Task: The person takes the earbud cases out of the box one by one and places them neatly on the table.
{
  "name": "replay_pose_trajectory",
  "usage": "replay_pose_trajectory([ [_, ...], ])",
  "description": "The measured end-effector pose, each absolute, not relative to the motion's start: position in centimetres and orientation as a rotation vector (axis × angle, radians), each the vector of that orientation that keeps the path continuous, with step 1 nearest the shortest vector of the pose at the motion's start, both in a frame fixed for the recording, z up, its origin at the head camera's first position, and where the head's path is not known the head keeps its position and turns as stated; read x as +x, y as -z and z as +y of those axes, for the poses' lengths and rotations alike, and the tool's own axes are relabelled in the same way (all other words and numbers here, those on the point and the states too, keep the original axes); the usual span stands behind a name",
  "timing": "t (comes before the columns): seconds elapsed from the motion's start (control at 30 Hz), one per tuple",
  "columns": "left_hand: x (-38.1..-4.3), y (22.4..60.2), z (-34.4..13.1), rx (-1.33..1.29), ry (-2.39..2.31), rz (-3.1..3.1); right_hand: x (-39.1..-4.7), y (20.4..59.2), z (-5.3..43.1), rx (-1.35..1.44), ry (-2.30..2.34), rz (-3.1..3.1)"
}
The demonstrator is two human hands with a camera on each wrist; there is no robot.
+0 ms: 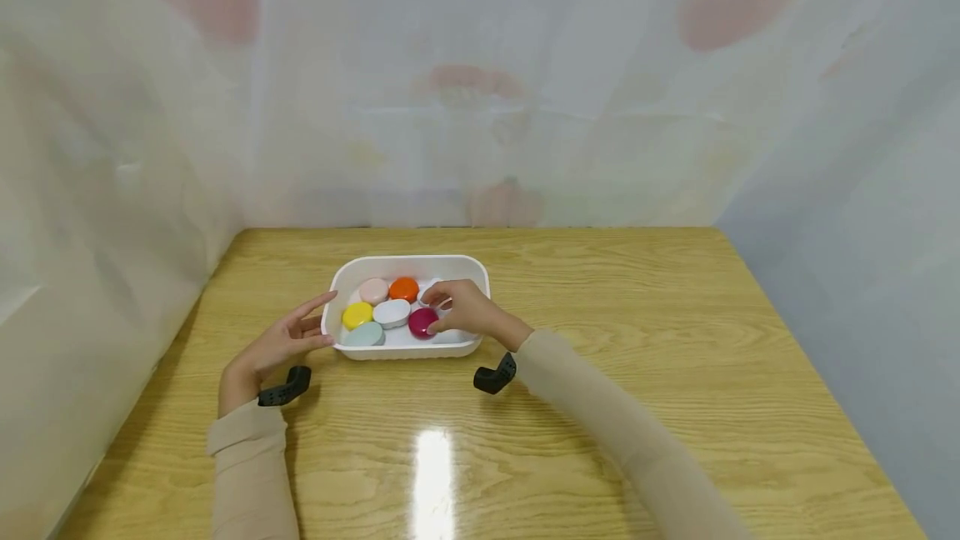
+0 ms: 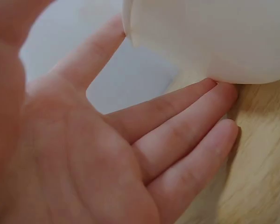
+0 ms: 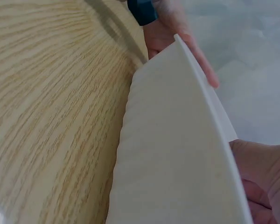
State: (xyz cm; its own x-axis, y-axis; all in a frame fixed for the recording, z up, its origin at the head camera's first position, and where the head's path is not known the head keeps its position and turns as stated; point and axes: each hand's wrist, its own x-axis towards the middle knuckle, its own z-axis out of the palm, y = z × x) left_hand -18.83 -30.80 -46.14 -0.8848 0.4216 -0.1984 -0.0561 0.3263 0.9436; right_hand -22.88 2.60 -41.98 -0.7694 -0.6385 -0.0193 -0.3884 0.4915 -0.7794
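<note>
A white plastic tray (image 1: 352, 352) with rounded corners holds several smooth, rounded, glossy pieces. Over its right half, my right hand (image 1: 468, 307) reaches in with bent fingers. The thumb overlaps the right edge of a magenta round piece (image 1: 422, 322), and the fingertips lie over a white piece (image 1: 424, 293) that is mostly hidden; I cannot tell whether it grips either. At the tray's left end, my left hand (image 1: 281, 340) has its fingers spread. In the left wrist view, extended fingertips touch the tray's outer wall (image 2: 200, 42). The right wrist view shows the thumb behind the long wall (image 3: 172, 135).
Beside the magenta piece lie a white oval (image 1: 392, 312), an orange piece (image 1: 404, 289), a pale pink one (image 1: 373, 290), a yellow one (image 1: 357, 315) and a pale green one (image 1: 365, 335). The wooden table (image 1: 637, 298) ends at a whitish sheet (image 1: 600, 148).
</note>
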Motion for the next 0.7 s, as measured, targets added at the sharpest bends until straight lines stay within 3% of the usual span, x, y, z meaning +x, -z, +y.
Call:
replay_pose_trajectory([
  [0.5,-19.0,46.3,-31.0,0.367,-1.619,2.155,-23.7,43.1,0.3,-0.835,0.84,2.577],
  [0.7,-18.8,46.2,-30.8,0.355,-1.63,2.155,-23.6,43.3,0.3,-0.944,0.688,2.619],
])
